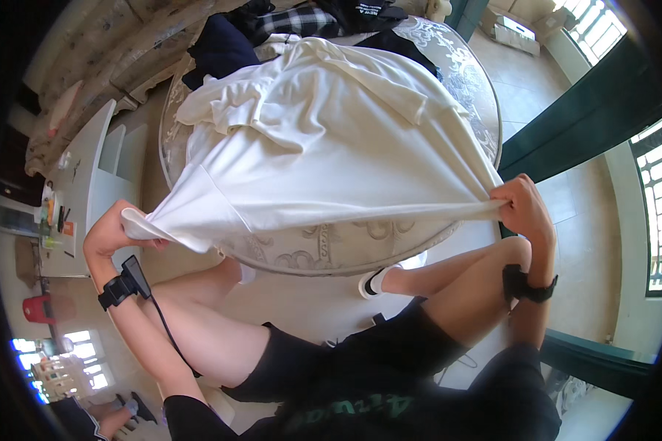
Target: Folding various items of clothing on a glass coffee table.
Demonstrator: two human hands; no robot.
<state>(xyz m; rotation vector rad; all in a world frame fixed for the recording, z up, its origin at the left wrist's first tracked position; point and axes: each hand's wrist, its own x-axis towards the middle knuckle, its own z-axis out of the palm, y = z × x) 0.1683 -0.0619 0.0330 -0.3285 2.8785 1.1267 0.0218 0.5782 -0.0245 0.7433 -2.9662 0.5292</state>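
Note:
A white long-sleeved garment (331, 154) lies spread over a round table with a patterned cover (325, 248). Its near edge is stretched between my hands, out past the table's sides. My left hand (116, 229) grips the left corner, with a fold of cloth over the fingers. The right corner is bunched in my right hand (521, 204), fingers closed. Part of one sleeve lies crumpled on the left of the garment. Both hands are raised above my knees.
Dark clothes (220, 47) and a black and white plaid cloth (298, 22) are heaped at the table's far side. A white cabinet (96, 165) stands left, beside a sofa (116, 49). Another person's legs (107, 419) show at lower left. Cardboard boxes (513, 33) sit far right.

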